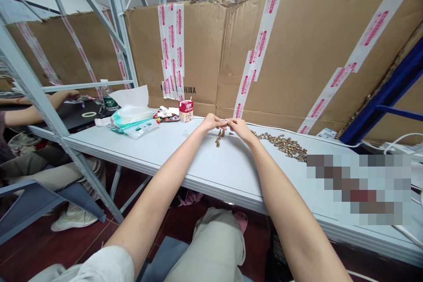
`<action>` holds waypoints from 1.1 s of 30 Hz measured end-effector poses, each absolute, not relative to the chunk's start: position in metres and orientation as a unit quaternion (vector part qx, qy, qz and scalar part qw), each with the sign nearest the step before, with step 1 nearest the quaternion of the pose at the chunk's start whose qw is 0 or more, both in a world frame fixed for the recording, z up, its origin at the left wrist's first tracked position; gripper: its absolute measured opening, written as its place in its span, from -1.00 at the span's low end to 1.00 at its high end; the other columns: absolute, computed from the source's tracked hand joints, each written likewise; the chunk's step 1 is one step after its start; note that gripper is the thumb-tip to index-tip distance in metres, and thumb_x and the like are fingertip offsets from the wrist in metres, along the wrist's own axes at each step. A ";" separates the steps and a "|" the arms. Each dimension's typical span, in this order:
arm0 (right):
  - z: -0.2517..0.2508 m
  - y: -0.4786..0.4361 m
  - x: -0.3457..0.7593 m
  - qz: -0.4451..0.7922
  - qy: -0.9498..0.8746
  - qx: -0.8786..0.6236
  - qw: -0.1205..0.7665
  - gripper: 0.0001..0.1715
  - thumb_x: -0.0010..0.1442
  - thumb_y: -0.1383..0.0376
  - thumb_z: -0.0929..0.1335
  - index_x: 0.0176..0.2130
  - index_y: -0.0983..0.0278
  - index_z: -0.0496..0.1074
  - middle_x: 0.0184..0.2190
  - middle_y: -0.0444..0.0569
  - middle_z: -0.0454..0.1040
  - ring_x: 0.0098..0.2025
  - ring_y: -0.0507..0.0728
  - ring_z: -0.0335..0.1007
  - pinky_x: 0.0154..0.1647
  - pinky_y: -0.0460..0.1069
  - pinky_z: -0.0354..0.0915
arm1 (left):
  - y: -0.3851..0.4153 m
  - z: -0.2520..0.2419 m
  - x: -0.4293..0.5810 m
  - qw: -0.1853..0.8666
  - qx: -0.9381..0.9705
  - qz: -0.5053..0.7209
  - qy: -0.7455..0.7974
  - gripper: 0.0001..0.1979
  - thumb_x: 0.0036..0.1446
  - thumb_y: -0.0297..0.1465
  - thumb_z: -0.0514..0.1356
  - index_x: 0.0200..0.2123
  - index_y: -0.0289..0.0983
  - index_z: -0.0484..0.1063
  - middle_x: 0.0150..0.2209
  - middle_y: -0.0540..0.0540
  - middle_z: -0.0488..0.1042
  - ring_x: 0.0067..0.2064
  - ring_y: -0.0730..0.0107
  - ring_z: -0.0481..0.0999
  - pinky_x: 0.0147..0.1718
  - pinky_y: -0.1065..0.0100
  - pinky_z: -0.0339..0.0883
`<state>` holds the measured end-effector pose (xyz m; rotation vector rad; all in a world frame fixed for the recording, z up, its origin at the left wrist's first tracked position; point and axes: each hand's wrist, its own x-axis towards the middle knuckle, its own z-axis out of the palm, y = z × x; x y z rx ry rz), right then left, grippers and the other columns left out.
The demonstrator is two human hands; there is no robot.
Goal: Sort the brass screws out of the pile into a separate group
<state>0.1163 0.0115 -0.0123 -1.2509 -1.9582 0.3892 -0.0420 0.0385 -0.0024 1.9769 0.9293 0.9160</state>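
My left hand [213,122] and my right hand [238,127] meet at the fingertips just above the table, near its back side. The fingers of both hands are pinched together, and whatever sits between them is too small to make out. Right below the hands lies a small group of brass-coloured metal pieces [218,142]. A larger pile of similar brass-coloured pieces [286,145] spreads out to the right of my right hand.
On the white table [228,176] stand a red-and-white drink carton [186,111] and a teal-and-white plastic package [132,119], left of my hands. A tall cardboard sheet [205,61] closes the back. Beyond the metal frame [82,167], another person's arm [39,112] shows. A blue post [386,92] rises at right.
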 end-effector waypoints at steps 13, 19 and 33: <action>-0.021 0.014 0.120 0.207 -0.743 -0.490 0.405 -0.52 0.09 0.00 0.13 -0.60 0.30 0.18 -0.69 -0.17 0.10 -0.59 -0.03 0.00 -0.52 -0.10 0.00 | 0.028 -0.002 -0.033 0.175 0.805 0.347 0.447 -0.66 -0.07 -0.13 0.19 -0.43 -0.30 0.54 -0.41 -0.15 0.55 -0.37 0.36 0.45 -0.34 0.38 0.23; -0.018 0.014 0.120 0.193 -0.752 -0.487 0.400 -0.51 0.11 0.01 0.12 -0.60 0.31 0.18 -0.66 -0.17 0.12 -0.58 -0.03 0.03 -0.51 -0.11 -0.01 | 0.041 -0.006 -0.043 0.353 0.796 0.340 0.355 -0.68 -0.02 -0.25 0.16 -0.45 -0.44 0.53 -0.43 -0.20 0.55 -0.44 0.47 0.42 -0.40 0.45 0.27; -0.024 0.018 0.126 0.164 -0.752 -0.522 0.368 -0.58 0.08 0.10 0.12 -0.60 0.32 0.21 -0.67 -0.15 0.18 -0.56 -0.02 0.07 -0.50 -0.10 -0.01 | 0.017 -0.005 -0.025 0.035 0.809 0.357 0.465 -0.80 -0.06 -0.28 0.22 -0.38 -0.27 0.54 -0.38 -0.16 0.54 -0.27 0.27 0.46 -0.26 0.33 0.21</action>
